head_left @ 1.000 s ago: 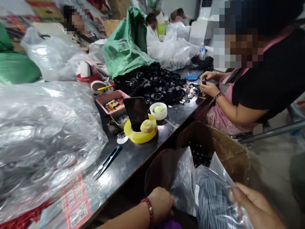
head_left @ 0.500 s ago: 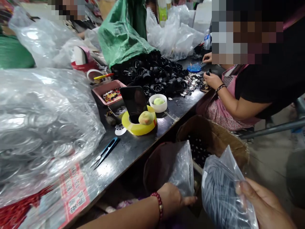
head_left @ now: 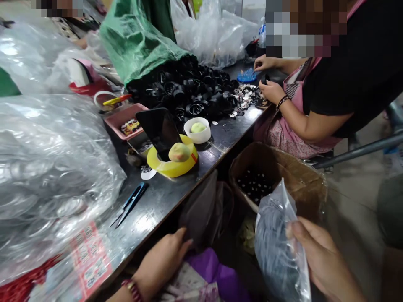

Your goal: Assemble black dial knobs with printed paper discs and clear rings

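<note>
My right hand (head_left: 321, 256) grips a clear plastic bag of grey cord-like strands (head_left: 273, 243) at its right side, thumb in front. At the lower middle, below the table edge, my left hand (head_left: 163, 258) has its thumb and finger on the bottom of a limp, see-through plastic bag (head_left: 201, 209). Blue thread snips (head_left: 130, 203) lie on the dark table (head_left: 154, 209). Beyond them, a yellow tape roll (head_left: 173, 167) bears a phone (head_left: 160, 132) and a pale round lump (head_left: 179, 152). A white tape ring (head_left: 197, 131) holds another lump.
Black plastic parts (head_left: 189, 90) spill from a green sack (head_left: 138, 42). A large clear bag (head_left: 56, 180) covers the left side. An open carton (head_left: 292, 180) stands below the table, near a person in a pink apron (head_left: 292, 134) handling small parts.
My left hand has moved left and toward me, and the limp bag has shifted left with it. My right hand and the cord bag have moved slightly left. The camera view has shifted.
</note>
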